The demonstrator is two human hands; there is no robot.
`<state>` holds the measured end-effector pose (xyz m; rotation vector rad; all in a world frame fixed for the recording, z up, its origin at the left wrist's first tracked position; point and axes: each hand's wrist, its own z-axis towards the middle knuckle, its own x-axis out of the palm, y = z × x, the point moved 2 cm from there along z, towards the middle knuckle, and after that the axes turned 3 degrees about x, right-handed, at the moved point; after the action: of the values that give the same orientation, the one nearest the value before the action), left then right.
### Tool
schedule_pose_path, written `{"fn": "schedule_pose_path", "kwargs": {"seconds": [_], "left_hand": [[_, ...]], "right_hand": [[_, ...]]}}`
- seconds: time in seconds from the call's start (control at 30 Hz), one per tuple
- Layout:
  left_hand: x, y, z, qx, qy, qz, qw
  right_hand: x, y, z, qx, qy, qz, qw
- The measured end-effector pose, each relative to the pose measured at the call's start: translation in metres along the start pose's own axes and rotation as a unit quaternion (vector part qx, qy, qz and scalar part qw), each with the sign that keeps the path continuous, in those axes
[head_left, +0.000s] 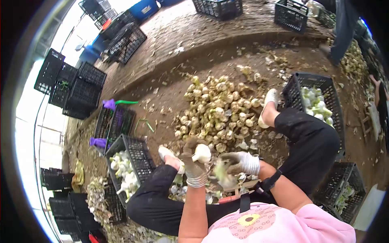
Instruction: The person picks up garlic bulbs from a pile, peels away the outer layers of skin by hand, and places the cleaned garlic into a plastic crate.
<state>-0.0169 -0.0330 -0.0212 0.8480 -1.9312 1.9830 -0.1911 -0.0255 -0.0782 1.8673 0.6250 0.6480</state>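
Note:
My left hand [195, 168], in a dirty work glove with a white ribbed cuff, is closed around a white garlic bulb [202, 153]. Close by on the right, my gloved right hand [243, 163] has its fingers bent around pale garlic peel [222, 173], which is smeared by motion. A heap of unpeeled garlic bulbs [219, 105] lies on the soil between my feet. Cleaned white bulbs [125, 172] fill a black crate [139, 156] by my left leg. More white bulbs [316, 103] sit in another black crate [298, 83] beside my right leg.
Loose peelings [178, 190] litter the ground under me. Stacked black crates [83, 91] stand at the left. Purple bags [99, 141] hang by a crate on that side. A crate with greenish scraps [344, 194] is at lower right. Another person's leg [343, 32] shows at upper right.

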Motion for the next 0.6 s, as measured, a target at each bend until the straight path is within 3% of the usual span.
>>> {"fn": "schedule_pose_path", "kwargs": {"seconds": [0.03,0.07,0.1,0.13,0.2,0.27,0.3,0.4,0.43,0.53,0.57,0.6], "left_hand": [[0.0,-0.001,-0.005,0.047,0.018,0.092,0.994],[0.01,-0.009,-0.014,0.025,0.031,0.185,0.982],[0.016,-0.002,-0.022,0.064,0.058,0.221,0.971],[0.02,0.003,-0.029,0.101,0.088,0.255,0.958],[0.017,0.003,-0.033,0.081,0.074,0.272,0.956],[0.017,-0.005,-0.034,0.061,0.061,0.289,0.953],[0.017,-0.015,-0.029,0.121,0.036,0.399,0.908],[0.014,-0.025,-0.024,0.148,0.15,0.618,0.757],[0.021,-0.026,-0.023,0.193,0.132,0.628,0.742],[0.026,-0.023,-0.025,0.199,0.154,0.699,0.669],[0.028,-0.021,-0.027,0.239,0.149,0.701,0.655],[0.025,-0.018,-0.025,0.213,0.143,0.672,0.695]], "right_hand": [[0.011,0.012,0.0,0.004,-0.002,0.053,0.999],[0.018,0.018,0.003,0.008,-0.008,0.107,0.994],[0.022,0.018,0.008,-0.033,-0.006,0.229,0.973],[0.023,0.038,0.005,-0.011,-0.023,0.25,0.968],[0.017,0.036,0.003,-0.019,-0.061,0.305,0.95],[0.014,0.033,0.002,-0.039,-0.089,0.291,0.952],[0.013,0.034,-0.001,-0.042,-0.082,0.301,0.949],[0.014,0.034,-0.001,-0.039,-0.084,0.262,0.961],[0.013,0.033,0.0,-0.036,-0.089,0.238,0.967],[0.01,0.028,-0.001,-0.005,-0.088,0.17,0.981],[0.01,0.024,0.0,-0.02,-0.093,0.156,0.983],[0.009,0.023,-0.001,-0.02,-0.08,0.158,0.984]]}}
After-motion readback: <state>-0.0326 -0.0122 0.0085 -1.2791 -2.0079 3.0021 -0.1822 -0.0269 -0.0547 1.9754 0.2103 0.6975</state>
